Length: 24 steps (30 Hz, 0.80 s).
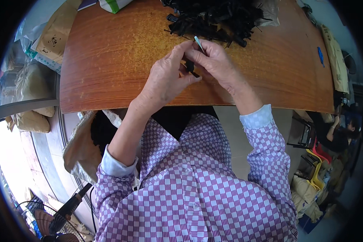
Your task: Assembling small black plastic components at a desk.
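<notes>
Both my hands meet over the wooden table, near its front edge. My left hand [168,77] is closed round a small black plastic part [190,67], which is partly hidden by the fingers. In my right hand [213,60] is a thin tool with a pale, flat end [197,40] that sticks up between the fingers; its lower end is hidden. The right fingertips touch or nearly touch the left ones above the black part. Beyond the hands lies a heap of black plastic parts [218,18] at the far side of the table.
The brown wooden table [117,60] has a curved look. An open sack with black contents [82,149] stands below its front edge at left. A fan [48,222] is at lower left. Sacks and a paper bag [56,34] stand at the left. Another person [343,129] sits at far right near yellow and red chairs.
</notes>
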Tool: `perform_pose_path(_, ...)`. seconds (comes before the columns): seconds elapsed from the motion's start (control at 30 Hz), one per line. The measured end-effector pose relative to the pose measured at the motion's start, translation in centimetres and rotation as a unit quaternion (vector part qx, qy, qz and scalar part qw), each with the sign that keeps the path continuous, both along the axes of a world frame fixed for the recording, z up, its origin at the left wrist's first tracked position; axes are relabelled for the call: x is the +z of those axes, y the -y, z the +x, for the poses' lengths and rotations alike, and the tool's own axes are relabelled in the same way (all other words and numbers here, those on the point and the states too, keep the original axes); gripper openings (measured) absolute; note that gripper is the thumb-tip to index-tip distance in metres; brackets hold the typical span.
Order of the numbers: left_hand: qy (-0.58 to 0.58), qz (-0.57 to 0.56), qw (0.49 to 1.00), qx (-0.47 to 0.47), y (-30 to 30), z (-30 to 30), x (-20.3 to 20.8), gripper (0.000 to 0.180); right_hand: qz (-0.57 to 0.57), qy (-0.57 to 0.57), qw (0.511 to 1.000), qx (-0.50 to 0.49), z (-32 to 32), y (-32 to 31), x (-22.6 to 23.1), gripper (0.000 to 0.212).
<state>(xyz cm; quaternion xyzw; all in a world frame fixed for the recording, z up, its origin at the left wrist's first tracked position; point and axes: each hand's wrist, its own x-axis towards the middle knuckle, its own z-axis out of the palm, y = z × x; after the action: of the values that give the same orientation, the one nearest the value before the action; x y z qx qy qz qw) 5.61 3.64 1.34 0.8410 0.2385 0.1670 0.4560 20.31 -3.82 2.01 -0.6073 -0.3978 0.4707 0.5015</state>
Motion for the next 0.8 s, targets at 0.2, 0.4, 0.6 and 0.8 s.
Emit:
perform_pose_path(0.2,0.135,-0.208,0.968,0.027,0.8,-2.0,-1.7,0.052,-0.008,-0.036,0.998,0.049,-1.1,1.0,-0.5,0.029)
perform_pose_path(0.4,0.159,-0.347,0.918,0.106,0.7,-3.3,-1.8,0.032,0.001,0.087,0.995,0.045,-3.6,2.0,-0.2,0.03)
perform_pose_path(0.6,0.165,-0.257,0.945,0.116,0.7,-3.8,-2.2,0.023,-0.023,0.217,0.97,0.102,-4.3,1.5,0.5,0.025)
perform_pose_path(0.8,0.076,-0.145,0.979,0.119,1.1,-3.4,-1.0,0.023,0.006,0.247,0.967,0.061,-5.1,1.6,-0.1,0.021)
